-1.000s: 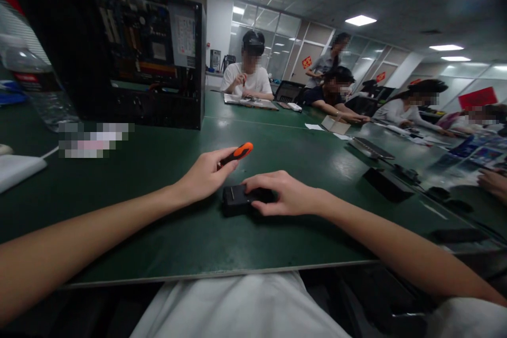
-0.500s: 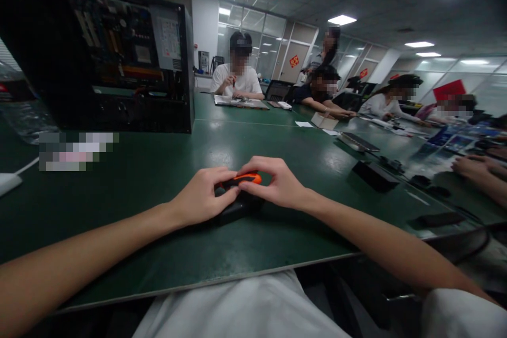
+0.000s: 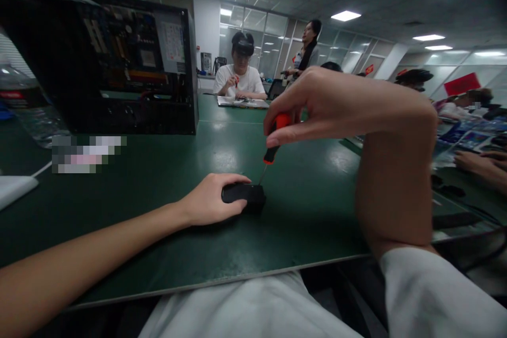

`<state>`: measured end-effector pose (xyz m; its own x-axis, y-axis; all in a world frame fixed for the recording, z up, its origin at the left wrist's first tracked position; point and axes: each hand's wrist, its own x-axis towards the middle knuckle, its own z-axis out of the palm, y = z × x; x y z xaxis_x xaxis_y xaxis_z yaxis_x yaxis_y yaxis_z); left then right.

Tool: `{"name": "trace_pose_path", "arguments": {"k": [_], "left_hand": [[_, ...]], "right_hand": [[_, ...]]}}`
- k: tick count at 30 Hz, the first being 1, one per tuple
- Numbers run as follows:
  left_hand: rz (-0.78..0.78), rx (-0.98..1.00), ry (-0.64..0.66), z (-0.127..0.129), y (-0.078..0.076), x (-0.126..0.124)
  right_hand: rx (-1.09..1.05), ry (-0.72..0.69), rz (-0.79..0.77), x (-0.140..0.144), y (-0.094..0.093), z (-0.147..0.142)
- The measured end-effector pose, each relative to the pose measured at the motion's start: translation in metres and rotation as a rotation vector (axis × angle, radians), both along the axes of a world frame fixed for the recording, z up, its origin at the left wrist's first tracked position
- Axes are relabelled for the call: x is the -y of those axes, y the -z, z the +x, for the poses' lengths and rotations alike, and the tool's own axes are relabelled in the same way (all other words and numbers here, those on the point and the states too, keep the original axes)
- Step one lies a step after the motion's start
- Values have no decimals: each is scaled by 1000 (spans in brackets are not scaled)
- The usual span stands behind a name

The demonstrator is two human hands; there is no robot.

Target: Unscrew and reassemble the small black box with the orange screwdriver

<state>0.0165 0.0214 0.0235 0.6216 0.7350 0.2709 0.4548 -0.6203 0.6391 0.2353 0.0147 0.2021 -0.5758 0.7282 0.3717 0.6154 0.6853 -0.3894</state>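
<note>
A small black box (image 3: 253,196), longer than it is wide, lies on the green table. My left hand (image 3: 214,198) grips its left end, thumb on the near side and fingers along the far side. My right hand (image 3: 301,111) is raised above the box, wrist bent, closed around an orange and black screwdriver (image 3: 271,153). The screwdriver points down, slightly tilted, and its thin shaft reaches the box's top near the right end. Whether the tip sits in a screw is too small to tell.
An open black computer case (image 3: 158,111) stands at the left behind my hands, with a clear plastic bottle (image 3: 31,111) beside it. A white object with a cable (image 3: 18,190) lies at the left edge. Across the green table (image 3: 222,140) a person in white (image 3: 240,82) sits working.
My right hand has lifted from the box and turned the screwdriver from lying flat to pointing down. My left hand keeps hold of the box, which now shows more.
</note>
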Motion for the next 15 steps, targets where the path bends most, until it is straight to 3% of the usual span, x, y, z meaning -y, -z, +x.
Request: {"name": "trace_pose_path", "arguments": {"k": [6, 15], "left_hand": [[-1, 18, 29, 2, 3, 0], [11, 8, 37, 1, 3, -1]], "right_hand": [[515, -155, 136, 3, 6, 7], [463, -194, 150, -13, 8, 6]]}}
